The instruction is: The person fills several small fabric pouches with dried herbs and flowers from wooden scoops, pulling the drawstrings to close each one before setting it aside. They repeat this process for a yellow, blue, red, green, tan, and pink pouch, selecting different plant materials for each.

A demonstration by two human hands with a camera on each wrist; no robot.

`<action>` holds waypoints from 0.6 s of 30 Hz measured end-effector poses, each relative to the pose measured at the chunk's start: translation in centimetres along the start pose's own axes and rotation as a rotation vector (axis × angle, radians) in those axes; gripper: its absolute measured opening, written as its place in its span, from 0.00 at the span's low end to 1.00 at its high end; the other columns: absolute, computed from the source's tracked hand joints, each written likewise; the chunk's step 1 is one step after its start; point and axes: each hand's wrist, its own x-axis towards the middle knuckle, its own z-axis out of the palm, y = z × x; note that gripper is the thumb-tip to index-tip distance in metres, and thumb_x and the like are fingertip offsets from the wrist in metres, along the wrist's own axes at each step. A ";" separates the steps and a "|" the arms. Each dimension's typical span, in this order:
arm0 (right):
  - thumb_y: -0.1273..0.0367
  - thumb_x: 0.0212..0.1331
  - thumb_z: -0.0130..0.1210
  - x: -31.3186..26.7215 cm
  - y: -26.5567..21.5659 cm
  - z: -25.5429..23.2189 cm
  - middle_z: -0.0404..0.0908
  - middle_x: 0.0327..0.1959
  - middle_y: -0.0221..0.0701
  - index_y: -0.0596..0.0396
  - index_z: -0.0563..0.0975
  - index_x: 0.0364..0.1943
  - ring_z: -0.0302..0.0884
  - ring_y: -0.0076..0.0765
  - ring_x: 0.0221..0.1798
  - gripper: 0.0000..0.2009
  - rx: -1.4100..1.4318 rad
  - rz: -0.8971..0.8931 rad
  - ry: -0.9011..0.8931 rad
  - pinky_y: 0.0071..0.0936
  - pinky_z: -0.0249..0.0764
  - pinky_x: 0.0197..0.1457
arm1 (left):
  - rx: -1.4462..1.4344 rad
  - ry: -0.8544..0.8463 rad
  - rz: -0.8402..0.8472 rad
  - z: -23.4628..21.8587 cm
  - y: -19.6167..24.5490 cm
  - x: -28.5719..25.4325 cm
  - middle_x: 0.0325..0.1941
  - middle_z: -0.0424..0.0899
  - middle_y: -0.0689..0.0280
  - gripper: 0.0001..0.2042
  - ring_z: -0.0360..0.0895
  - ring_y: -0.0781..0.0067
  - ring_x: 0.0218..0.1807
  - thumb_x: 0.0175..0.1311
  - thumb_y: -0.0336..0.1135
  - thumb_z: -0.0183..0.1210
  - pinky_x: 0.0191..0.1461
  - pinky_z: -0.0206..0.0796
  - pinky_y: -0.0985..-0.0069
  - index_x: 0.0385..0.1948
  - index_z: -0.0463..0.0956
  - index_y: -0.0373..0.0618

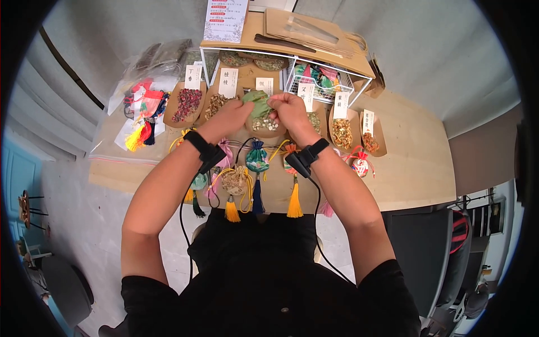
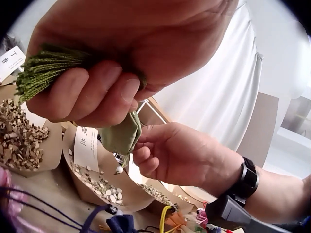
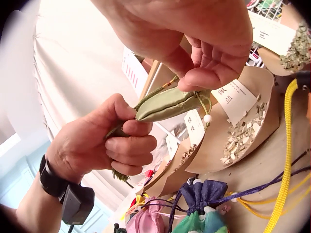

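Note:
A light green satin drawstring pouch [image 1: 257, 103] is held up between both hands, over a paper tray [image 3: 206, 162] of pale dried slices. My left hand [image 1: 231, 117] grips the pouch's lower end, its fingers curled round the dark green tassel [image 2: 51, 70]. At the other end my right hand [image 1: 293, 112] pinches the gathered mouth between thumb and fingers. A thin green cord with a white bead [image 3: 208, 118] hangs beside those fingertips. The right wrist view shows the pouch [image 3: 167, 103] lying nearly sideways between the hands; its inside is hidden.
Paper trays of dried herbs with labels stand in a row, including rosebuds [image 1: 187, 105] and yellow flowers [image 1: 342, 133]. Tasselled sachets, one teal [image 1: 257, 159], line the table's front edge. Behind the trays stands a white wire rack [image 1: 359, 101] under a wooden board [image 1: 241, 38]. More tassels [image 1: 143, 135] lie left.

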 end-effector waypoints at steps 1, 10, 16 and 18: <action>0.73 0.68 0.62 0.4 0.2 0.0 0.82 0.30 0.29 0.62 0.80 0.43 0.79 0.21 0.25 0.06 -0.014 0.018 0.013 0.19 0.75 0.26 | 0.019 0.008 -0.001 0.1 -0.2 0.8 0.25 0.74 0.71 0.22 0.68 0.80 0.28 0.73 0.50 0.50 0.31 0.60 0.74 0.31 0.77 0.37; 0.74 0.65 0.60 2.3 0.8 -0.3 0.83 0.29 0.32 0.66 0.81 0.40 0.78 0.22 0.24 0.07 -0.135 0.138 0.061 0.20 0.73 0.24 | 0.377 0.012 0.073 0.0 -0.6 6.7 0.41 0.86 0.46 0.28 0.82 0.46 0.44 0.68 0.55 0.52 0.48 0.72 0.58 0.41 0.82 0.31; 0.75 0.64 0.59 3.0 1.0 -1.2 0.81 0.28 0.34 0.67 0.82 0.35 0.74 0.24 0.22 0.06 -0.108 0.203 0.046 0.20 0.65 0.20 | 0.689 0.099 0.166 0.4 1.3 7.4 0.45 0.89 0.46 0.27 0.86 0.43 0.50 0.63 0.57 0.54 0.53 0.76 0.52 0.41 0.87 0.37; 0.75 0.64 0.58 3.2 1.0 -1.5 0.80 0.27 0.34 0.67 0.81 0.34 0.72 0.24 0.22 0.06 -0.087 0.232 0.015 0.22 0.62 0.19 | 0.721 0.110 0.158 0.6 3.0 6.7 0.43 0.89 0.47 0.27 0.87 0.43 0.48 0.64 0.57 0.54 0.52 0.76 0.52 0.39 0.87 0.38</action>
